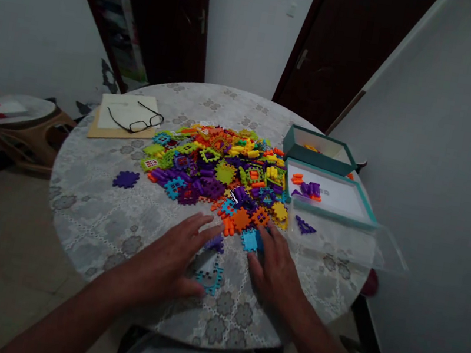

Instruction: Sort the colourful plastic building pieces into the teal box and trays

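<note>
A heap of coloured interlocking plastic tiles (219, 165) lies in the middle of the round table (91, 213). My left hand (174, 253) rests flat near the table's front edge with fingers stretched out, beside a teal frame tile (211, 277) and a purple piece (216, 244). Close to it on the right, my right hand (277, 264) also lies flat and open, its fingertips touching a light blue tile (251, 240). An orange tile (240, 219) sits just beyond the fingers. Neither hand holds anything.
A teal box (318, 149) and its lid (331, 194) with a few purple and orange pieces stand at the right. A clear plastic sheet (350, 242) overhangs the right edge. Glasses (135, 119) lie on papers at the back left. A lone purple tile (126, 179) is at the left.
</note>
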Tool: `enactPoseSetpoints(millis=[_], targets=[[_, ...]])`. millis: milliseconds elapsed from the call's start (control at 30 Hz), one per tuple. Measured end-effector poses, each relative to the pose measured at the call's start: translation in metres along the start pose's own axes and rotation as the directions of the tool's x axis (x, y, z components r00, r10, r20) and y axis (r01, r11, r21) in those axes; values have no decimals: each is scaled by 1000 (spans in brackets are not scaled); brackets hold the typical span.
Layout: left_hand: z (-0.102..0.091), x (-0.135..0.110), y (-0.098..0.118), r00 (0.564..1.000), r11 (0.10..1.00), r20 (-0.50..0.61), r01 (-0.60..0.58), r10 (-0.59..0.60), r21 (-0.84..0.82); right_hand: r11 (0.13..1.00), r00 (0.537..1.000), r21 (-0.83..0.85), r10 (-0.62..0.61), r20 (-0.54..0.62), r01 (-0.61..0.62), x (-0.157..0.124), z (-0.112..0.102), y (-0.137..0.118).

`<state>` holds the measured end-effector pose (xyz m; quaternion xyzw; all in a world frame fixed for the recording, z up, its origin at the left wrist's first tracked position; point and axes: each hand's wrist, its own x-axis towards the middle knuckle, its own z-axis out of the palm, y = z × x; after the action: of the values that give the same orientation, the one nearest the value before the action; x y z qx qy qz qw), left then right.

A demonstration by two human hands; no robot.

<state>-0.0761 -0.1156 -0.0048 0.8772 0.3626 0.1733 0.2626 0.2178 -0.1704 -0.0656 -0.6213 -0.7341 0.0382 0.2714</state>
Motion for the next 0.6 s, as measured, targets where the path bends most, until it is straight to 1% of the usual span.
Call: enactPoseSetpoints(millis=[33,100,200,367,433,600], targets=[[9,-10,-4,1000,997,9,9,-10,82,1000,1000,-5,6,-6,-6,2,0,1],[25,-23,-11,999,980,7,44,-46,195,1000,1000,-15,16,-8,-16,6,1,2],[38,-28,-21,996,959,-47,89,-79,269,999,1000,-21,30,5,-29,11,5,5],[42,-15,-31,989,960,-132,99,-66,262,999,999,-13,44,12,-43,20,13,8],[45,-6,-33,983,963,-169,107,-66,248,999,999,4,39,16,-39,24,15,8],[52,18,-40,972,975,-230,87,-38,204,998,999,57,31,22,-33,36,18,6]])
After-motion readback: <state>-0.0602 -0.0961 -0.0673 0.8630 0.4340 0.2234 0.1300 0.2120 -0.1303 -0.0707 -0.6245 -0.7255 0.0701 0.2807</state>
